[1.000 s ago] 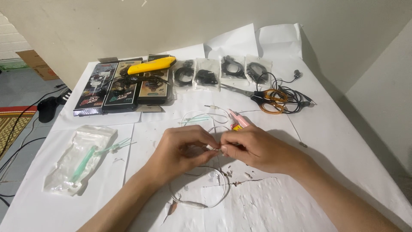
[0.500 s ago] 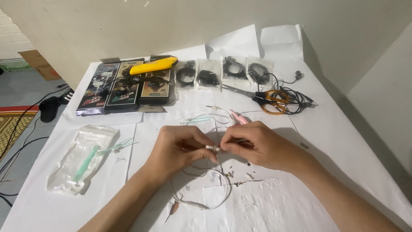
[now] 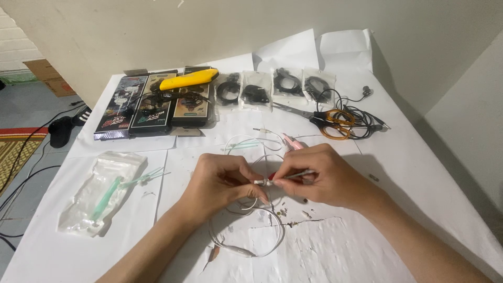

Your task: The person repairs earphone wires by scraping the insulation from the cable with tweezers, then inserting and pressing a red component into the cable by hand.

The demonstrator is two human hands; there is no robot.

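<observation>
We pinch the white earphone cable [image 3: 246,230] in our left hand [image 3: 222,181] | right hand [image 3: 319,175] grips thin tool [image 3: 299,173] | risk: slip nicks wire.

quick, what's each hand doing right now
Left hand: closed, pinching the thin white earphone cable at its small white joint.
Right hand: closed, holding a slim metal tool with a red handle against that joint.

Scissors [image 3: 332,118], yellow cutter [image 3: 189,79], bagged black earphones [image 3: 254,94].
</observation>
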